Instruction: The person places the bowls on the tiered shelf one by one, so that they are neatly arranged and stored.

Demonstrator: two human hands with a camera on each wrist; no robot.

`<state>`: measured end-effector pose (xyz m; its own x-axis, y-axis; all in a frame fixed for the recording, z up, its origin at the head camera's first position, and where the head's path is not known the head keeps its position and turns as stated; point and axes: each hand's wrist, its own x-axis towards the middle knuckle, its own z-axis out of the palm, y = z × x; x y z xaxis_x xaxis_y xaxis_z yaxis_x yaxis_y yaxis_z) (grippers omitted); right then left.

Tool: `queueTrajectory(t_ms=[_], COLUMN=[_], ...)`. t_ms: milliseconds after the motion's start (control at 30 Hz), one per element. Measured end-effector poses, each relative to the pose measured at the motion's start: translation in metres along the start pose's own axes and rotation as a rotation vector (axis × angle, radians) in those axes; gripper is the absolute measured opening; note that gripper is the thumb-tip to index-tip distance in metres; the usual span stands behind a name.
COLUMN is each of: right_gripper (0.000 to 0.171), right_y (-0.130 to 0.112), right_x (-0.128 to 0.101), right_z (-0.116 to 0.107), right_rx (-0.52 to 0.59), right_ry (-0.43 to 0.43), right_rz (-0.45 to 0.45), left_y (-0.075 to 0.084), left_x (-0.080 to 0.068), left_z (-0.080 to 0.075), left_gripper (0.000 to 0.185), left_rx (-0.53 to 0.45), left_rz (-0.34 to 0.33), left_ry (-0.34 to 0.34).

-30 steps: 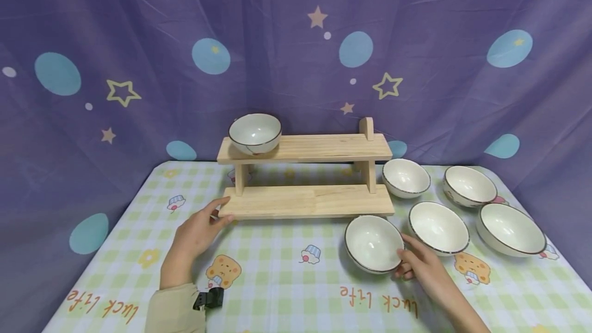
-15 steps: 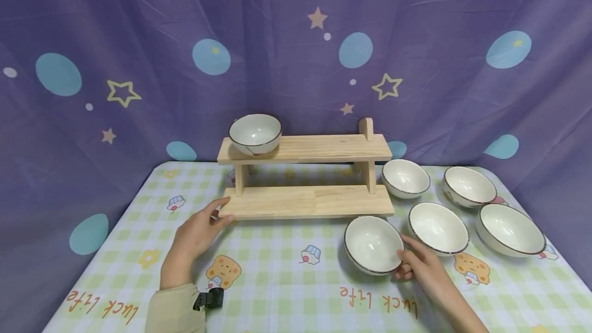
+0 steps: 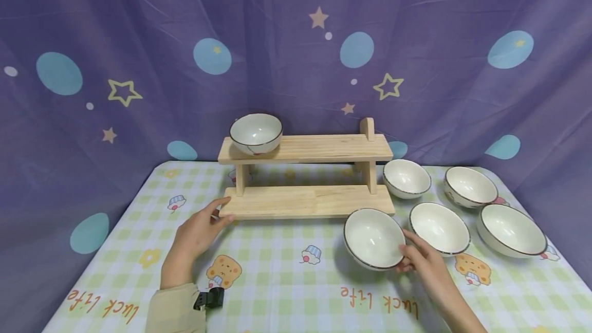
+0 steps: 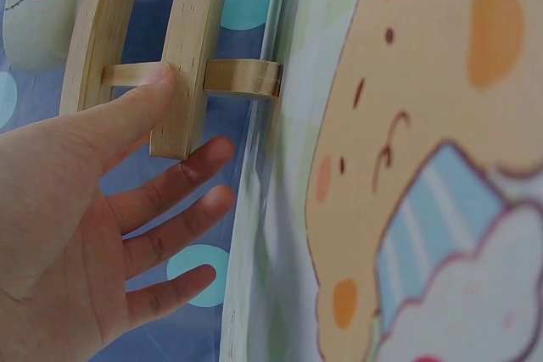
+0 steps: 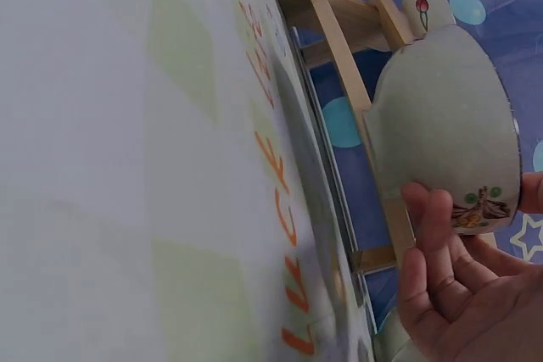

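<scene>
A two-tier wooden rack (image 3: 305, 200) stands at the table's back middle, with one white bowl (image 3: 256, 133) on its upper shelf at the left end. My left hand (image 3: 198, 233) rests with straight fingers against the lower shelf's left corner, the thumb (image 4: 140, 99) pressed on the wood (image 4: 191, 48). My right hand (image 3: 423, 261) grips the rim of a white dark-rimmed bowl (image 3: 373, 238), tilted and lifted off the cloth just in front of the rack's right end. In the right wrist view the fingers (image 5: 433, 226) curl under this bowl (image 5: 445, 129).
Several more white bowls stand at the right: one (image 3: 407, 178) beside the rack, one (image 3: 439, 228) next to the held bowl, two (image 3: 469, 186) (image 3: 511, 229) farther right. A checked tablecloth (image 3: 287, 276) covers the table; a purple starred curtain (image 3: 296, 55) hangs behind.
My right hand has tipped the bowl up and raised it slightly toward the rack. The left hand has stayed on the rack's corner.
</scene>
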<state>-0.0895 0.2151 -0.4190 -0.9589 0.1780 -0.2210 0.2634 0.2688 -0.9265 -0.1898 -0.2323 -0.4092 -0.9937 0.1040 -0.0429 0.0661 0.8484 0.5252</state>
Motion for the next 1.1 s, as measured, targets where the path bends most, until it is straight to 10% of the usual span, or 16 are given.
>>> queueTrajectory(t_ms=[1100], right_gripper=[0.051], right_y=[-0.055], right_x=[0.021], right_z=[0.015], right_rx=[0.207], right_ry=[0.04], right_rz=[-0.161], left_y=[0.002], left_x=[-0.002], left_z=[-0.002], left_gripper=[0.062], left_rx=[0.006], left_rz=[-0.006], left_ry=[0.006])
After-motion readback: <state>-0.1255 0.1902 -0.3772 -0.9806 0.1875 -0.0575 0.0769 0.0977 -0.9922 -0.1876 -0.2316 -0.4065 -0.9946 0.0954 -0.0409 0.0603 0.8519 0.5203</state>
